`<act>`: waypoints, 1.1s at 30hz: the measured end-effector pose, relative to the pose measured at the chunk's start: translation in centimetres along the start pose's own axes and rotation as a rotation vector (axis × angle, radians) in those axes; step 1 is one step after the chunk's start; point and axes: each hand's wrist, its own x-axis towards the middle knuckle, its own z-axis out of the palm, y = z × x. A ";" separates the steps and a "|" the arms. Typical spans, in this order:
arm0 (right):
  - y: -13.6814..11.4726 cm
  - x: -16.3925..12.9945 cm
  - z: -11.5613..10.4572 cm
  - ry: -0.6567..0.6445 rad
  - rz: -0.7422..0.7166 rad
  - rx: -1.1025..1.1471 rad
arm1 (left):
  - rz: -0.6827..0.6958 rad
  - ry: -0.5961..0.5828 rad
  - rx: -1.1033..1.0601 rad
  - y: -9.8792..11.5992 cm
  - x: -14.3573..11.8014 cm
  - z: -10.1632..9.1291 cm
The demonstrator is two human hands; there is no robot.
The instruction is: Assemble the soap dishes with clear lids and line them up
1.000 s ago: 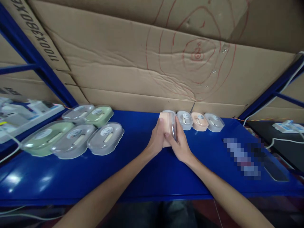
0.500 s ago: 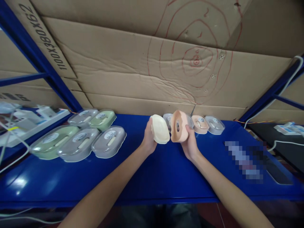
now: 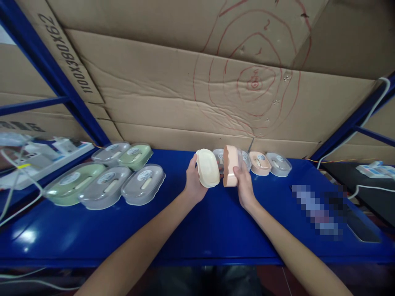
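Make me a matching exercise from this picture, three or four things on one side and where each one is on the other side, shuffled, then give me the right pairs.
Things:
1. cream tray
2. peach box
3. large green box
4. grey box with the peach one beside it

Places:
A. on the blue shelf, far left
B. held in the right hand
C. on the shelf, right end of the small row
D. held in the left hand

Pairs: 1-D, 2-B, 3-A, 4-C

bare blue shelf (image 3: 197, 230) in front, lidded boxes (image 3: 105, 181) left, cardboard (image 3: 173, 94) behind
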 end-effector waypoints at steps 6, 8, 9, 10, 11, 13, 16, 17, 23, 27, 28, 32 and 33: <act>0.8 -1.7 0.5 -0.051 -0.151 -0.346 | 0.029 -0.003 -0.007 -0.7 -0.5 0.7; 0.9 -2.2 0.8 -0.083 -0.186 -0.435 | 0.061 -0.005 0.007 -1.2 -0.8 0.9; 0.9 -2.4 0.9 -0.095 -0.201 -0.472 | 0.076 -0.003 0.016 -1.6 -0.9 1.0; 1.0 -2.6 1.1 -0.103 -0.210 -0.501 | 0.089 -0.003 0.023 -1.9 -1.1 1.0; 1.0 -2.7 1.1 -0.108 -0.214 -0.522 | 0.099 -0.010 0.029 -2.3 -1.2 1.0; 1.0 -2.9 1.2 -0.102 -0.212 -0.545 | 0.120 -0.038 0.039 -3.1 -1.5 0.9; 1.0 -3.0 1.3 -0.091 -0.211 -0.565 | 0.138 -0.076 0.055 -3.9 -1.7 0.7; 1.0 -3.0 1.3 -0.093 -0.212 -0.572 | 0.140 -0.075 0.061 -4.0 -1.8 0.6; 1.2 -3.0 1.4 -0.132 -0.207 -0.610 | 0.094 -0.117 0.104 -3.8 -1.8 0.3; 0.9 -2.9 1.1 -0.159 -0.172 -0.641 | 0.066 -0.181 0.126 -3.3 -1.7 0.5; 0.8 -2.8 1.0 -0.163 -0.163 -0.636 | 0.065 -0.188 0.127 -3.1 -1.7 0.5; 0.5 -2.3 0.5 -0.126 -0.152 -0.515 | 0.069 -0.134 0.094 -2.2 -0.9 0.2; 0.5 -2.1 0.3 -0.098 -0.154 -0.478 | 0.075 -0.098 0.080 -2.0 -0.6 0.0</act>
